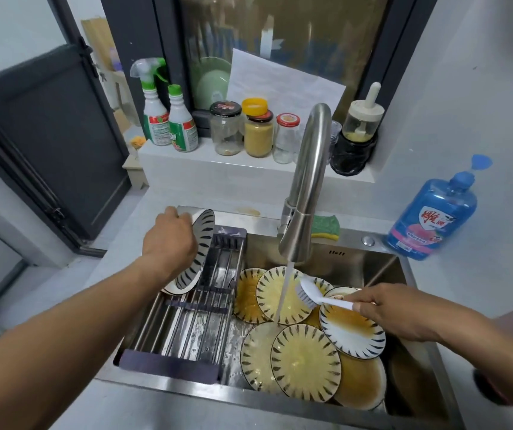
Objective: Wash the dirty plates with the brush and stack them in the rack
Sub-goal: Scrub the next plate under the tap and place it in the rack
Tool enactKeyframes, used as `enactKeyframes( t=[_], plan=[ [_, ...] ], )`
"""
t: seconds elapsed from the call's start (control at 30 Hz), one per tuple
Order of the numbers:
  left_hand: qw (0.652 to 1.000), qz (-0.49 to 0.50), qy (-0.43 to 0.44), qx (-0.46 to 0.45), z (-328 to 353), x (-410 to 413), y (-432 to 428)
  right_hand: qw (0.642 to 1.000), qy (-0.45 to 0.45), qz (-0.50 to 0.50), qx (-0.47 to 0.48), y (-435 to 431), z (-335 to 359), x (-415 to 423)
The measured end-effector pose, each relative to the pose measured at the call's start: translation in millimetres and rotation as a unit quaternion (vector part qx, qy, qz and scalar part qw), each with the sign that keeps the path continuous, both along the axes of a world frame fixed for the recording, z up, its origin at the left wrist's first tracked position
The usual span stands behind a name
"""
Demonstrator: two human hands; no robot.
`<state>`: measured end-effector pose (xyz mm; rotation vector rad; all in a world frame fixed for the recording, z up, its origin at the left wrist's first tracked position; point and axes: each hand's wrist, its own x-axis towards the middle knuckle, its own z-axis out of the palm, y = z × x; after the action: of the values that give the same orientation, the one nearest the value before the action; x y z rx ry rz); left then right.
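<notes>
Yellow and brown grease coats the dirty plates (306,363) overlapping in the steel sink (373,262), right of the rack (187,308) spanning its left side. The right hand (404,315) is curled round the handle of the white brush (309,294), bristles just beside the water falling from the tap (306,181) onto a plate. Farther back, the left hand (168,240) grips a striped plate (199,256), tilted on edge at the rack's far end. A green sponge (326,226) and a blue soap bottle (429,218) sit behind the sink.
</notes>
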<state>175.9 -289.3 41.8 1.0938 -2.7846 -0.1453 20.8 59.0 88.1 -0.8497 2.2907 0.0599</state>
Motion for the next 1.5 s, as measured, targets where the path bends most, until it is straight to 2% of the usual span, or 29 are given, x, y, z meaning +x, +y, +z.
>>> enactKeyframes(
  t=[0.33, 0.53, 0.7, 0.93, 1.33, 1.5],
  plan=[
    [0.998, 0.047, -0.021, 0.037, -38, 7, -28, 0.999, 0.021, -0.003, 0.039, -5, -13, 1],
    [0.994, 0.063, -0.054, 0.072, -50, 6, -36, 0.999, 0.016, -0.024, 0.027, -8, -25, -1],
    [0.994, 0.066, -0.061, 0.066, -57, 5, -46, 0.999, 0.011, -0.036, 0.025, -9, -33, -3],
    [0.995, 0.052, -0.084, 0.035, -62, 4, -61, 0.999, 0.016, -0.03, 0.014, -11, -37, -3],
    [0.972, 0.02, -0.213, -0.094, -61, 3, -61, 0.999, -0.004, -0.035, -0.031, -19, -25, 5],
    [0.972, 0.018, -0.206, -0.112, -57, 8, -60, 0.998, 0.0, -0.047, -0.033, -17, -17, 13]
  ],
)
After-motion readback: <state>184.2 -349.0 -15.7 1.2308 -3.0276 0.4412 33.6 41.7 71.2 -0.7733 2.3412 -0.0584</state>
